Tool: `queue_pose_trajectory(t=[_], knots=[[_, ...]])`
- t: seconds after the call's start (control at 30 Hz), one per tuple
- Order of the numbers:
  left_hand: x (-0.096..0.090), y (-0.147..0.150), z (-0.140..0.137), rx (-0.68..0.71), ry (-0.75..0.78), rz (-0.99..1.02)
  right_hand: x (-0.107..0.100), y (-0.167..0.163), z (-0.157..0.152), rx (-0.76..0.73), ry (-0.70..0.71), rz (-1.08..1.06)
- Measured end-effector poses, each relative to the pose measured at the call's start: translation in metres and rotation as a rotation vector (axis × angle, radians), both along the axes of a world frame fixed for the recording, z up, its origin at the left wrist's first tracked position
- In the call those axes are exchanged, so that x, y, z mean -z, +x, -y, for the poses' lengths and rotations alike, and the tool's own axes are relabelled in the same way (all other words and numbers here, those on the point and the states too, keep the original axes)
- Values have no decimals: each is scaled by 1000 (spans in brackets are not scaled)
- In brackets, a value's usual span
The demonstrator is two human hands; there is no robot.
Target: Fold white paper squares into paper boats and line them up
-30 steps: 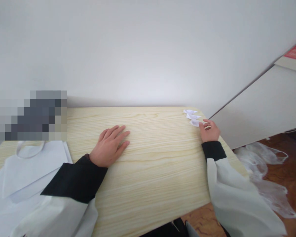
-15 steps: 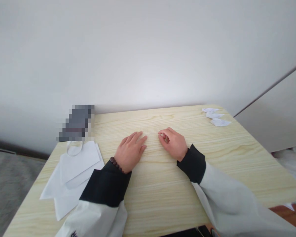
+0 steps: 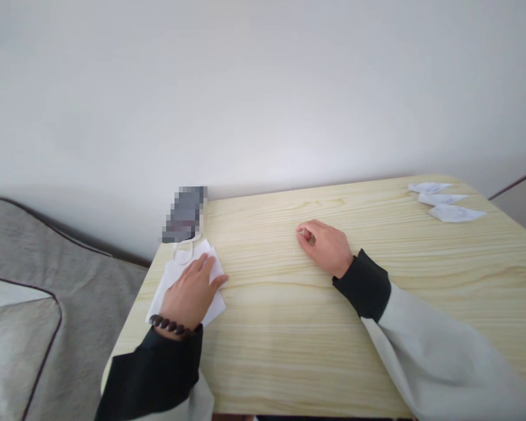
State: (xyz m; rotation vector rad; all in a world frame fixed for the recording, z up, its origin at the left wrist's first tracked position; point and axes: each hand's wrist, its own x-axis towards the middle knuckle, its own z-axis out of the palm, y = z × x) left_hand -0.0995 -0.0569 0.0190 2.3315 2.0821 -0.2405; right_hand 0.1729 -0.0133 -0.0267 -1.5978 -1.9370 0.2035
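Note:
On the left side of the table, my left hand (image 3: 190,292) lies over loose sheets of white paper (image 3: 217,304). Its fingers are stretched out and it covers much of the sheets; a dark bead bracelet (image 3: 169,323) is on the wrist. My right hand (image 3: 328,248) rests on the bare wood near the middle. Its fingers are curled, with thumb and forefinger tips together in a ring, and nothing shows between them. A white loop of cord or strap (image 3: 174,252) lies at the far end of the sheets.
Three folded white paper pieces (image 3: 458,213) lie in a row at the far right of the wooden table (image 3: 267,351). A dark pixelated object (image 3: 184,213) sits at the back left. Behind is a white wall (image 3: 263,88); grey upholstery (image 3: 100,310) is to the left.
My view has turned to the left. My left hand has moved left from the bare wood onto the white sheets. My right hand keeps its curled shape on the table.

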Motion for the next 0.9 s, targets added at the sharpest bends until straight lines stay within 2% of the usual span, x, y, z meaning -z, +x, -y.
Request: queue_pose_trajectory(t=[0.13, 0.2, 0.33, 0.5, 0.67, 0.77, 0.83, 0.9], knots=[[-6, 17, -1, -94, 131, -23, 2, 0, 0, -12, 12, 5], [-8, 19, -1, -137, 142, -56, 2, 0, 1, -18, 13, 10], [-13, 14, -2, -264, 159, -81, 2, 0, 1, -10, 2, 20], [-22, 5, -3, -372, 326, 48, 1, -1, 1, -3, -15, 28], [-30, 10, 3, -315, 506, 130, 1, -1, 2, 4, -37, 23], [-31, 15, 6, -236, 624, 196, 1, -1, 1, 1, -39, 23], [-29, 17, 5, -94, 741, 263, 1, -1, 1, -2, -39, 23], [-24, 19, -1, 132, 862, 356, 0, -1, 2, -5, -39, 19]])
